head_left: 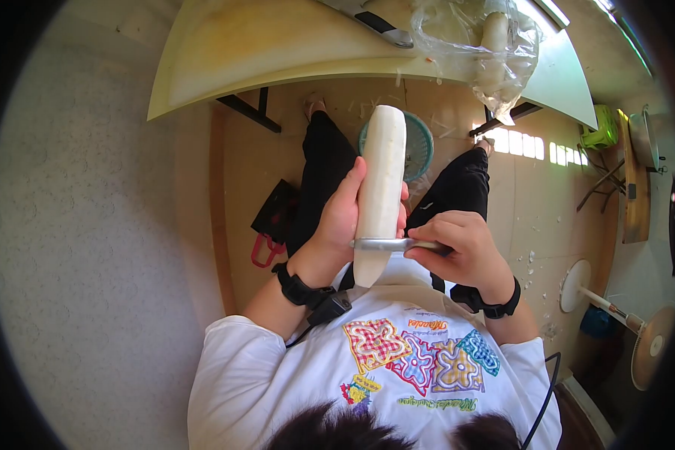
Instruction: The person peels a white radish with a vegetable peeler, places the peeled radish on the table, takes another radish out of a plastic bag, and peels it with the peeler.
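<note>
A peeled-looking white daikon radish [383,165] is held lengthwise above my lap, its narrower end toward my shirt. My left hand [341,214] wraps round its lower half, thumb along the left side and fingertips showing on the right. In my right hand [457,244] is a metal peeler [382,244], its handle gripped between thumb and curled fingers. The peeler's head lies across the radish near the narrow end, touching or very close to it. Below the radish's far end, a teal basket [430,146] stands on the floor between my legs, partly hidden.
Ahead is a table [262,45] bearing a dark-handled knife [382,28] and a clear plastic bag [450,34] with another radish [495,45]. Pale scraps [444,120] litter the floor. A fan [649,349] stands to the right; a black bag [274,206] lies by my left leg.
</note>
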Available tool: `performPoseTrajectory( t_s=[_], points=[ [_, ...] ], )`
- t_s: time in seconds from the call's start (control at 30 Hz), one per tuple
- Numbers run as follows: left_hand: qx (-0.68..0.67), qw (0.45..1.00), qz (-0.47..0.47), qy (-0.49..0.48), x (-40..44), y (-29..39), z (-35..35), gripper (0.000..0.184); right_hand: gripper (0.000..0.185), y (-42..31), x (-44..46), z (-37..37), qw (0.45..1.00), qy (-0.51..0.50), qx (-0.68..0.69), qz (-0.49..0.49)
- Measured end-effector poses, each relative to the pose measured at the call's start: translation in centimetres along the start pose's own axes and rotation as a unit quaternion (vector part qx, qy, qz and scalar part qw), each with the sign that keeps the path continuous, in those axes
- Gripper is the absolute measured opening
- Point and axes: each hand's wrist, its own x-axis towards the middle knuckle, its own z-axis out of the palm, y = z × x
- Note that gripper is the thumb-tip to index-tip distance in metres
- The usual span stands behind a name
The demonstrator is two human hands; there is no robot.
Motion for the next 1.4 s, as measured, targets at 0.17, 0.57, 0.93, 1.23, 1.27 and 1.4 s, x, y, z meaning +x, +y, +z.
performPoseTrajectory(
  t_s=[0.17, 0.57, 0.93, 1.23, 1.27, 1.4],
  points=[
    [-0.004, 1.000, 0.014, 0.022, -0.1, -0.2, 0.7, 0.064, 0.021, 0.3, 0.0, -0.2, 1.000, 0.014, 0.004, 0.002],
    [0.030, 0.995, -0.065, 0.063, -1.2, 0.2, 2.0, 0.072, 0.020, 1.2, -0.1, -0.8, 0.994, 0.091, -0.035, 0.045],
    [0.084, 0.991, -0.089, -0.044, -1.4, 0.2, 1.2, 0.066, 0.019, 2.0, -0.2, -1.4, 0.985, 0.153, -0.061, 0.055],
    [0.107, 0.991, -0.075, -0.001, -1.9, 0.3, 1.6, 0.063, 0.019, 2.0, 0.1, -2.1, 0.978, 0.177, -0.092, 0.061],
    [0.107, 0.991, -0.075, -0.003, -1.9, 0.3, 1.7, 0.063, 0.019, 2.0, 0.1, -2.2, 0.977, 0.183, -0.094, 0.051],
    [0.115, 0.990, -0.076, -0.007, -2.2, 0.5, 2.1, 0.063, 0.019, 2.5, 0.1, -2.8, 0.972, 0.193, -0.112, 0.071]
  ],
)
